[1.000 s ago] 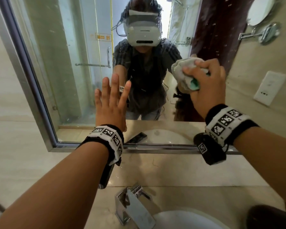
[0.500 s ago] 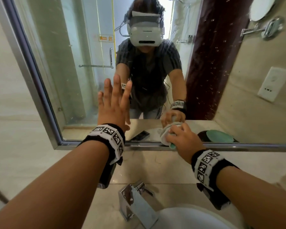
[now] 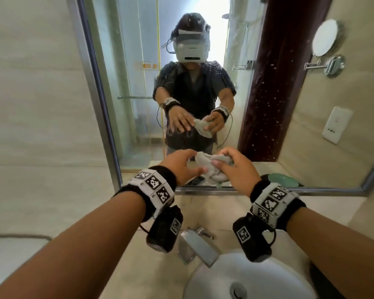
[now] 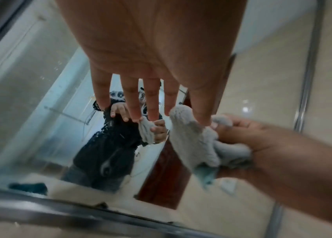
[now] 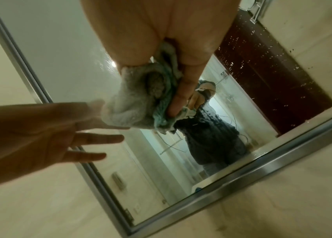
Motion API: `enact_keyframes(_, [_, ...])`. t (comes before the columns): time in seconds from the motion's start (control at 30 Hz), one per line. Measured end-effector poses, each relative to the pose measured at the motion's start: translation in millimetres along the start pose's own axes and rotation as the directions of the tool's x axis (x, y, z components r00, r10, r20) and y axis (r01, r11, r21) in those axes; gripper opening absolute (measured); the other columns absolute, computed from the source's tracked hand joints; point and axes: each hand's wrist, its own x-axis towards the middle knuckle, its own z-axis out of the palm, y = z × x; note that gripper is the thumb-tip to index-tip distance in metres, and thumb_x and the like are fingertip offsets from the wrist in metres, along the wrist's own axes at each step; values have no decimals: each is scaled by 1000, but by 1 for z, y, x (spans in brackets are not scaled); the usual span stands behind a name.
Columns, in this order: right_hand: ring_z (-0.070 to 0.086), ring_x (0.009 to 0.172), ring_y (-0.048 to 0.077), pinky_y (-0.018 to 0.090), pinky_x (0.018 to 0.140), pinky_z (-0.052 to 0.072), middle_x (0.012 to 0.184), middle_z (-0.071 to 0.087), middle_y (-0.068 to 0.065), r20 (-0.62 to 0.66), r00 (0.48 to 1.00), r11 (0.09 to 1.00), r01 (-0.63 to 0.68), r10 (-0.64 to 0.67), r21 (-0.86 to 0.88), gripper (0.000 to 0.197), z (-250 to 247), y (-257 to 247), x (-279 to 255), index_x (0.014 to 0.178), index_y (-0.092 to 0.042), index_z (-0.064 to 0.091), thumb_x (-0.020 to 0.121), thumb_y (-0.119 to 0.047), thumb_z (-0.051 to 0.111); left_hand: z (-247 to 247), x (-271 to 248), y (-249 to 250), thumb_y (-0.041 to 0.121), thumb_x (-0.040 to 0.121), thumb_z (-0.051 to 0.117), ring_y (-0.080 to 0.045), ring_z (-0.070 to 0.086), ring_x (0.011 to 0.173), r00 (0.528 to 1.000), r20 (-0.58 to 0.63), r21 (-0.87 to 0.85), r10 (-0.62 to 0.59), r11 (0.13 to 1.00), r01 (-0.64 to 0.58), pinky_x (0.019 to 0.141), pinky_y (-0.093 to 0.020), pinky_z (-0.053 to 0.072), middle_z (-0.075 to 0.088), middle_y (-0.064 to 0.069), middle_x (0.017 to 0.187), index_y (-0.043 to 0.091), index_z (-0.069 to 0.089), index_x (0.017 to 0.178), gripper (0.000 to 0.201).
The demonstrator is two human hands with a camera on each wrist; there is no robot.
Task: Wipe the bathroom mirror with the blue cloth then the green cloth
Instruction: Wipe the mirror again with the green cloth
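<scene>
- Clenched round the bunched cloth (image 3: 212,167), the right hand (image 3: 235,169) holds it just off the mirror (image 3: 138,126), low near the frame.
- Left hand (image 3: 179,167), fingers straight and released, reaches rightward, fingertips touching the cloth's near end.

We wear black wristbands (image 3: 158,190) carrying white tags with black square codes. Small black cameras (image 3: 165,230) hang beneath them.

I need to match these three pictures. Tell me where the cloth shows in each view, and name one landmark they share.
Head: the cloth is at centre, bunched in the right hand, in front of the mirror's lower edge.
Left wrist: right of centre, below the left hand's fingertips.
Right wrist: centre, under the right palm.
Shared landmark: the mirror's metal frame.
</scene>
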Motion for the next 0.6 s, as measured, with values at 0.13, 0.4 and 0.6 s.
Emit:
enact_keyframes(0.13, [57,75,10,22,66,49,82,57,-3,57,996,990,-70,64,122,10,12,-37,-18,86,-18,52,91,-25,57,-9,-41,3,41,79,71,-7,56,99,999,-38,-330,-12,944,-1,74,-14,43,58,6,116,26,41,135,65])
enact_keyframes(0.4, [47,75,11,23,68,36,83,53,-1,9,996,967,86,-86,-239,12,24,-83,-35,79,-21,56,86,-26,64,-54,-85,-19,20,84,67,-15,62,79,993,-119,-292,-25,956,-10,71,-23,51,62,1,85,28,49,123,45])
enact_keyframes(0.6, [46,67,15,22,59,39,72,47,0,77,997,983,1,14,-185,16,41,-102,-40,84,-15,43,96,-25,46,-67,-96,-34,45,74,74,-16,54,94,997,-64,-170,-30,985,19,77,-27,47,55,-2,107,21,52,106,45])
